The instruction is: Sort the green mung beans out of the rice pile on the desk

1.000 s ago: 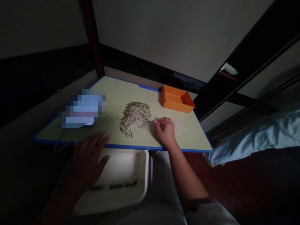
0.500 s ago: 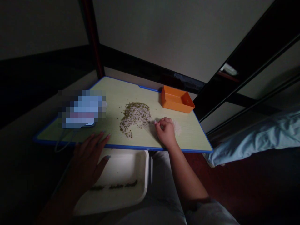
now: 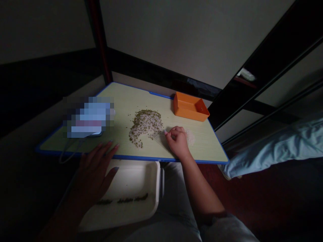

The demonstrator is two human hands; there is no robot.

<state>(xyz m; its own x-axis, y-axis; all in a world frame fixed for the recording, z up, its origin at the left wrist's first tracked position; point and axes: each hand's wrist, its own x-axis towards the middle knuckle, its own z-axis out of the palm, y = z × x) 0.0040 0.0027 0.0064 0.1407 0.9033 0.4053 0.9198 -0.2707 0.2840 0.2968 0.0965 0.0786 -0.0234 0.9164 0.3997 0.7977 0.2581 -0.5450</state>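
Note:
A spread-out pile of small green beans and pale rice-like grains (image 3: 147, 122) lies mid-table. Just right of it, my right hand (image 3: 178, 139) rests low over the tabletop with thumb and fingers pinched together. Whatever is between the fingertips is too small to make out; a faint thin line runs from them toward the pile. Partly behind that hand is a smaller heap of white grains (image 3: 191, 137). My left hand (image 3: 97, 168) lies over the table's near edge, fingers stretched out and apart, holding nothing.
An orange box (image 3: 190, 112) stands at the back right of the blue-edged table (image 3: 207, 148). A blurred-out phone-like screen (image 3: 88, 117) with a cable is at left. Below the near edge, a white bin (image 3: 136, 178) holds dark bits. Light-blue cloth (image 3: 277, 151) hangs at right.
My right hand has shifted very slightly left, its fingertips still pinched. The dark bit visible by its fingertips earlier no longer stands out. My left hand has stayed in place.

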